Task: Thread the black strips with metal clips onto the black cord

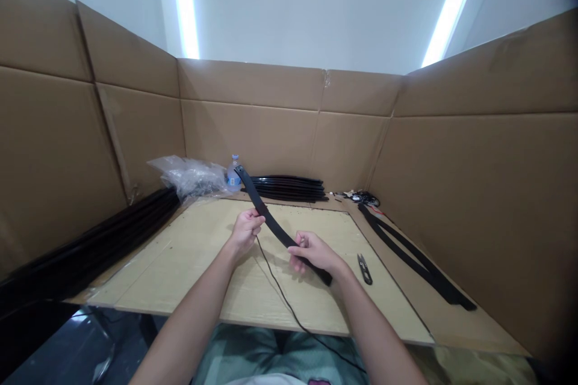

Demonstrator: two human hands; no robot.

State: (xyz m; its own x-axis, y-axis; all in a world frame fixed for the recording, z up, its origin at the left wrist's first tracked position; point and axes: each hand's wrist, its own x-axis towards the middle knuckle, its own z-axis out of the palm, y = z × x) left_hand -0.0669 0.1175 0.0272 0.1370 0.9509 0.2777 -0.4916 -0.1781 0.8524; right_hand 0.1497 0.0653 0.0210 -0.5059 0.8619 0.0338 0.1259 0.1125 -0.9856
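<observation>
A long, slightly curved black strip [276,228] is held at a slant above the table, its far end up to the left and its near end down to the right. My left hand [246,230] pinches its edge around the middle. My right hand [312,251] grips it lower down, thumb on top and fingers beneath. From beside my left hand a thin black cord [280,292] runs down over the table's front edge toward my lap; where its upper end goes is hidden. Thread snips [365,269] lie to the right of my right hand.
Cardboard walls [253,132] enclose the table [180,264]. Black strips are piled at left [103,240] and back [286,187]. A plastic bag [192,175] and water bottle [233,175] stand back left. Two more black strips [419,261] lie at right, near tangled wires [365,197].
</observation>
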